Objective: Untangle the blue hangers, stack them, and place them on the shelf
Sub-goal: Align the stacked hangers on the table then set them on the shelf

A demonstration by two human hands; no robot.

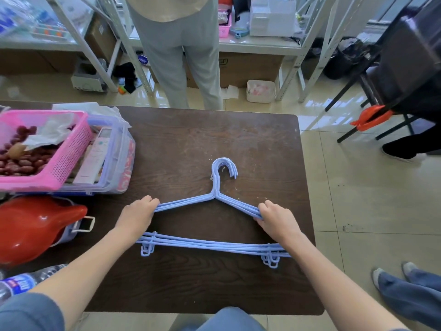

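Several light blue wire hangers [216, 246] lie stacked in one bundle on the dark wooden table [238, 139]. Their hooks point away from me and their bottom bars with small clips face me. My left hand [137, 215] grips the left sloping arms of the bundle, fingers curled over the wires. On the other side, my right hand [276, 218] grips the right sloping arms in the same way. White metal shelves [260, 44] stand beyond the table's far edge.
A pink basket [62, 161] of red fruit sits in a clear bin at the table's left. A red jug [35, 225] and a water bottle [21, 281] lie nearer me on the left. A person [181, 56] stands before the shelves. A black chair [396, 75] stands at right.
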